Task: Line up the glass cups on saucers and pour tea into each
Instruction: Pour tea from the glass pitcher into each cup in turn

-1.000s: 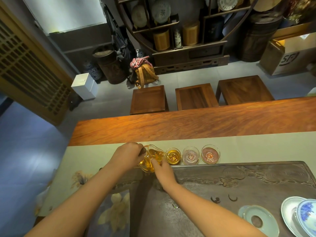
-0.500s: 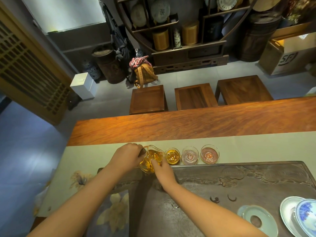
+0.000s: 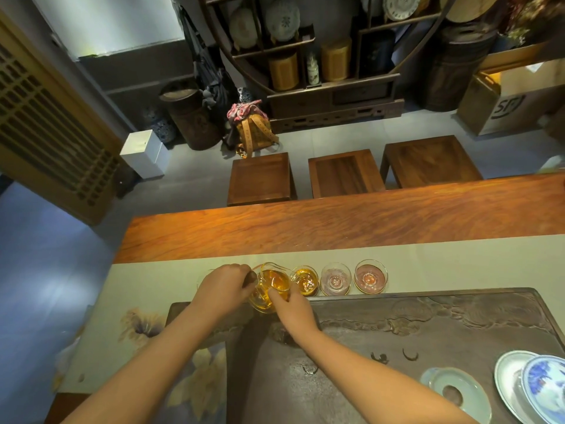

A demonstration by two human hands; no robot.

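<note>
The glass pitcher (image 3: 270, 286), partly filled with amber tea, sits just left of centre in the frame, tilted with its spout toward the first glass cup (image 3: 305, 280) immediately to its right. The left hand (image 3: 224, 284) is at the pitcher's left side, fingers curled around a dark handle there. The right hand (image 3: 292, 304) lies just below and right of the pitcher, fingertips touching its lower wall; how far the fingers wrap the glass cannot be told. Three cups stand in a row running right from the pitcher along the pale table runner (image 3: 458, 258), each on a gold-rimmed saucer: the first holds amber tea, the second glass cup (image 3: 335, 278) and third glass cup (image 3: 371, 276) appear clear with a pinkish base. The row lies just above the upper edge of the dark carved tea tray (image 3: 428, 325). At the lower right of the frame, on the tray, rest a pale green dish (image 3: 455, 393) and a blue-and-white bowl (image 3: 544, 384)
</note>
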